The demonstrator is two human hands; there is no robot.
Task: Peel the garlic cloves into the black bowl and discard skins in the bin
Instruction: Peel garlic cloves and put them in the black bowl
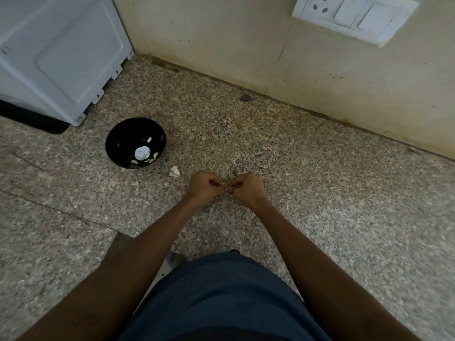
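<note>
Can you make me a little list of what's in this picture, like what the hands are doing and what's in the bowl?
surface: speckled stone counter
left hand: fingers curled, pinching a small garlic clove
right hand: pinching the same clove from the other side
black bowl: left of the hands, holds white garlic pieces
loose skin: on the counter between bowl and hands
bin: not in view
behind: white appliance, wall switchboard

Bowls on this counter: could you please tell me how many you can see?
1: the black bowl sits left of both hands, near the white appliance. Others could lie outside the frame.
</note>
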